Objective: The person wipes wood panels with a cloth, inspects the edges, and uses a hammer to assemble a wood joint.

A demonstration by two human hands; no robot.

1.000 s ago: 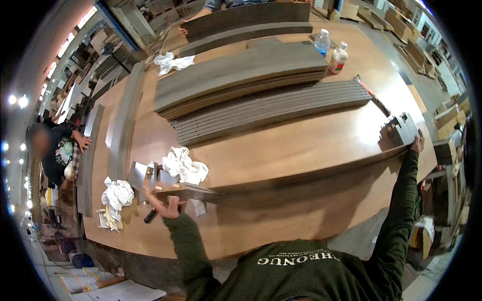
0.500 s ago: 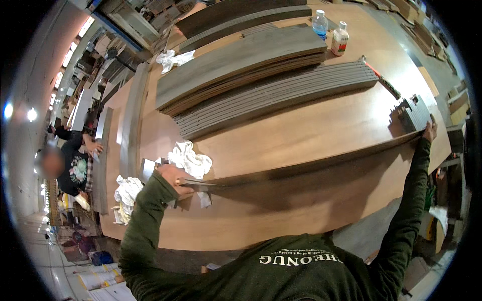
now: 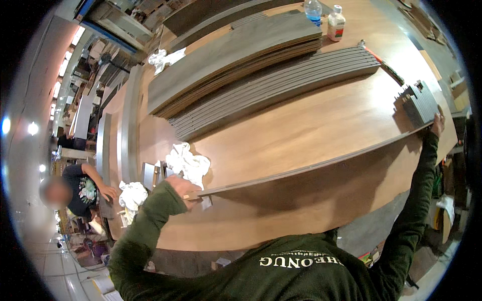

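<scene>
A long, thin grey board (image 3: 301, 171) spans the near part of the table, standing on edge with its narrow side up. My left hand (image 3: 182, 189) is closed around its left end. At the far right end, my right hand (image 3: 438, 123) grips the board with fingers wrapped over it. Just beyond my left hand lies a crumpled white cloth (image 3: 188, 163), with small metallic-looking pieces (image 3: 149, 174) beside it. A short block of stacked grey strips (image 3: 422, 105) sits against the board near my right hand.
Beyond the board lie a grooved grey stack (image 3: 276, 95) and a stack of wide boards (image 3: 236, 60). Two bottles (image 3: 336, 25) stand at the back; a red-and-black-handled tool (image 3: 386, 67) lies to the right. Another person (image 3: 86, 188) is at the left edge, near a second white cloth (image 3: 133, 194).
The board has turned so its narrow edge now faces up, where its dark broad side showed before. Both hands keep their hold. The person at left has shifted nearer, an arm reaching toward the table.
</scene>
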